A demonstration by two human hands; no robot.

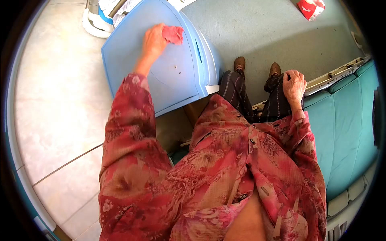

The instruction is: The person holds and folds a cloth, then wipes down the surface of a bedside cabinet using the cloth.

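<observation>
My left hand (155,42) is pressed down near the far part of the light blue top (169,86) of a cabinet. Its fingers are closed on a crumpled pink-red cloth (173,35), which lies against that surface. A few small dark specks (177,70) show on the top, nearer to me than the cloth. On my knee, over dark striped trousers (278,102), rests my right hand (294,89). Its fingers bend loosely over the knee and I see nothing held in them.
I sit at the edge of a bed with a green mattress (341,124) on my right. A metal bed rail (335,76) runs beside it. A red and white packet (311,9) lies on the grey floor (257,28). White wall tiles (60,100) are at left, and a white curved frame (92,25) stands behind the cabinet.
</observation>
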